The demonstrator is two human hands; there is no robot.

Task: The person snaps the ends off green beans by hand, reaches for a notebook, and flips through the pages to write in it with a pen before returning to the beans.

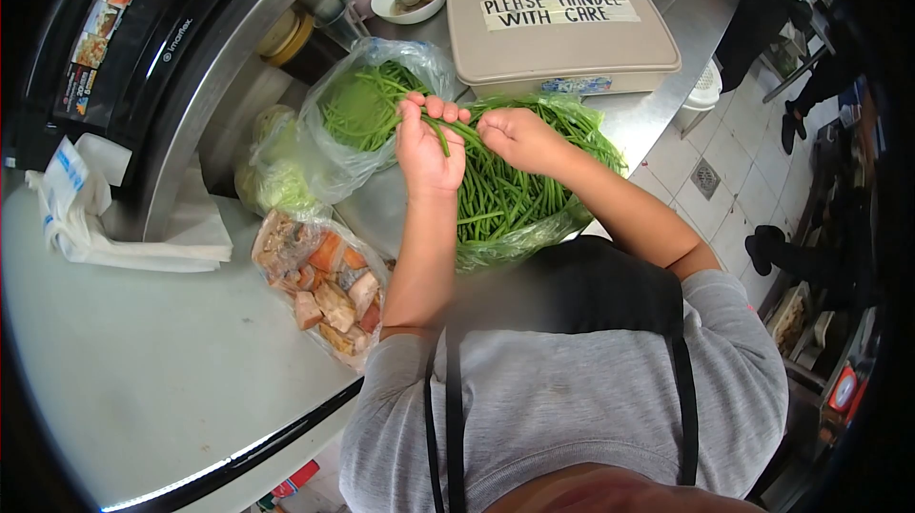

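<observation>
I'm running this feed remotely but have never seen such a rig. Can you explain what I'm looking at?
There's no robot: these are a person's bare hands, seen in one picture from a camera on their head, looking forward and down.

The left hand, palm up, holds a few green stalks. The right hand is curled beside it; its fingertips are hidden.

On the metal counter lie two plastic bags of green stalks, one left, one right. Beyond is a lidded box; nearer, at left, a bag of chunks.
</observation>
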